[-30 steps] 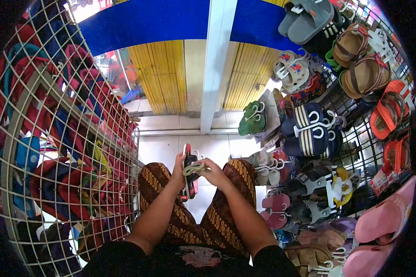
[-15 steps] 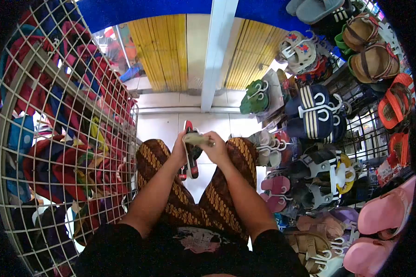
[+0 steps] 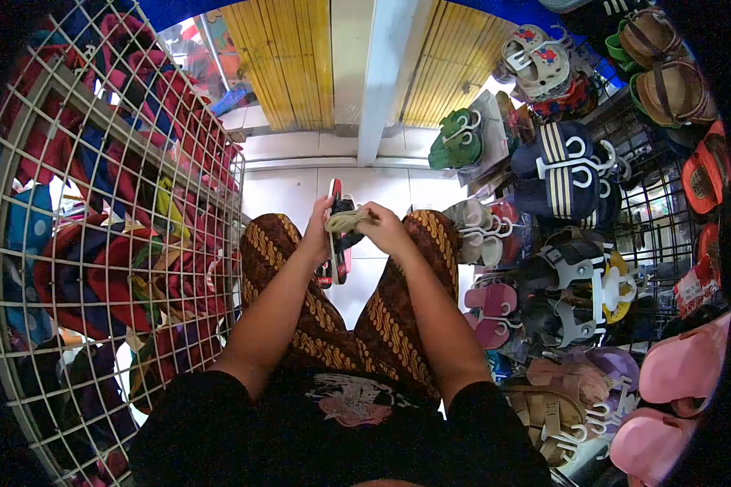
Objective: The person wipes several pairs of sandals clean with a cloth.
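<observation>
My left hand (image 3: 319, 227) grips a red, black and white sandal (image 3: 338, 260) by its edge, above the gap between my knees. The sandal stands on its side, its sole edge towards me. Fingers of my right hand (image 3: 382, 226) close round a bunched beige cloth (image 3: 351, 220), which lies against the sandal's straps. The cloth hides part of the straps. Under the sandal another red and black piece shows, mostly covered.
A wire grid (image 3: 138, 300) with colourful goods behind it rises on the left. On the right hang navy striped slides (image 3: 560, 170), green clogs (image 3: 456, 140), pink slides (image 3: 681, 365) and other footwear. A white post (image 3: 382, 81) stands ahead.
The cloth has gone from flat to bunched against the sandal. Both hands sit slightly higher in the picture, and the surroundings have shifted as the view tilted.
</observation>
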A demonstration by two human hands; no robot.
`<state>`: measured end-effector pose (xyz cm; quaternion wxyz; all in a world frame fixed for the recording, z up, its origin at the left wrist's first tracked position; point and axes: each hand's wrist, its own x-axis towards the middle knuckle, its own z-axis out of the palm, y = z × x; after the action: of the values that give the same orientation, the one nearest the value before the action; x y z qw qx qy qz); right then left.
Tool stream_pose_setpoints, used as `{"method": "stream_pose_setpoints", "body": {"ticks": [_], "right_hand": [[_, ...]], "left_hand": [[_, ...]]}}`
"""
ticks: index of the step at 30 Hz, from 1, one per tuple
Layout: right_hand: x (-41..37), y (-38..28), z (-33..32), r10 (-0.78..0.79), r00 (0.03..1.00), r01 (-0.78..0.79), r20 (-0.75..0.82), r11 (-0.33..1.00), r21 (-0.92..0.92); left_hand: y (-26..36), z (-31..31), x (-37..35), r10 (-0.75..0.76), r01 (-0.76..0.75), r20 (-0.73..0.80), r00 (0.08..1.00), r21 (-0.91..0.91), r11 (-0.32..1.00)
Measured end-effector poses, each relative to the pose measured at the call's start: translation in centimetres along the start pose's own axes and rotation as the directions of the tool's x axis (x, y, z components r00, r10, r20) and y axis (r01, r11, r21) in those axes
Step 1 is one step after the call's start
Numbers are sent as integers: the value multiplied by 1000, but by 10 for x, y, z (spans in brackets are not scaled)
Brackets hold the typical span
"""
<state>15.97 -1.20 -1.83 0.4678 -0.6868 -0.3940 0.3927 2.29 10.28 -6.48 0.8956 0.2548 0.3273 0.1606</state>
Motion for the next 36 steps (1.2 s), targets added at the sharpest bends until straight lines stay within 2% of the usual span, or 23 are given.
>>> {"method": "stream_pose_setpoints", "body": {"ticks": [2, 4, 5, 6, 7, 9, 10, 13, 14, 15, 16, 17, 18, 19, 21, 22, 25, 26, 29, 32, 35, 36], "right_hand": [[-2, -4, -3, 84, 996, -91, -39, 954, -286], [-3, 3, 2, -28, 997, 28, 67, 1000, -4], [-3, 7, 4, -95, 990, 80, 106, 987, 140], [0, 8, 3, 17, 987, -53, 162, 974, 220], [2, 10, 2, 25, 994, -30, 109, 998, 46], [3, 12, 2, 14, 1000, -12, 5, 954, -301], [5, 25, 4, -106, 994, 109, 36, 986, -123], [11, 29, 4, 7, 997, -14, 77, 996, 86], [10, 29, 2, 144, 989, -144, -17, 987, -66], [12, 36, 4, 104, 994, -104, -35, 994, -13], [17, 45, 6, 64, 996, -62, -58, 997, 41], [20, 55, 8, 24, 996, -16, -86, 995, 94], [12, 29, 6, 90, 994, -58, -68, 924, 378], [14, 37, 7, 67, 991, -39, -119, 973, 229], [15, 43, 10, 6, 978, -24, -208, 996, -83], [12, 39, 10, 1, 978, -6, -210, 1000, -23], [3, 12, 4, -23, 977, 55, -211, 987, 150], [8, 16, 1, 60, 990, -17, -124, 948, 318], [10, 25, 6, 33, 996, 5, -84, 906, 423], [8, 18, 5, 19, 997, 13, -70, 906, 423], [5, 10, 1, 134, 990, -102, -47, 902, 420], [2, 5, 1, 87, 996, -64, -34, 897, 438]], "left_hand": [[2, 3, -3, 0, 3, 56, 998, -49, 999], [6, -2, -3, -58, 61, 106, 993, -24, 998], [6, -4, 1, -32, 35, 98, 995, -30, 999], [6, -1, 1, -1, 5, 90, 996, -40, 999], [5, 2, 0, 29, -25, 81, 996, -53, 998], [1, -2, -1, -10, 12, 66, 998, -33, 999], [-2, -6, 4, -1, 2, 46, 999, -14, 1000], [1, -2, 3, 47, -47, 32, 998, 12, 999], [0, 3, 1, 62, -62, 35, 997, -4, 998], [-1, 6, 0, 76, -75, 37, 996, -19, 997], [-5, 6, 3, 160, -160, 28, 987, 6, 987], [-5, 2, 4, 92, -90, 51, 994, -31, 995], [0, 2, 2, 25, -20, 78, 997, -65, 998], [4, 3, 0, -41, 51, 108, 993, -97, 994], [-1, -5, 10, 37, -35, 88, 995, -28, 999], [-4, -2, 10, 90, -91, 61, 994, 4, 996], [6, 8, -3, 106, -105, 58, 993, -18, 994], [10, 13, -7, 108, -107, 56, 993, -13, 994], [10, 16, -12, 89, -87, 71, 993, -29, 996], [12, 17, -12, 72, -65, 92, 993, -73, 995], [15, 18, -16, 45, -35, 77, 996, -119, 992], [20, 23, -21, 32, -24, 64, 997, -118, 993]]}}
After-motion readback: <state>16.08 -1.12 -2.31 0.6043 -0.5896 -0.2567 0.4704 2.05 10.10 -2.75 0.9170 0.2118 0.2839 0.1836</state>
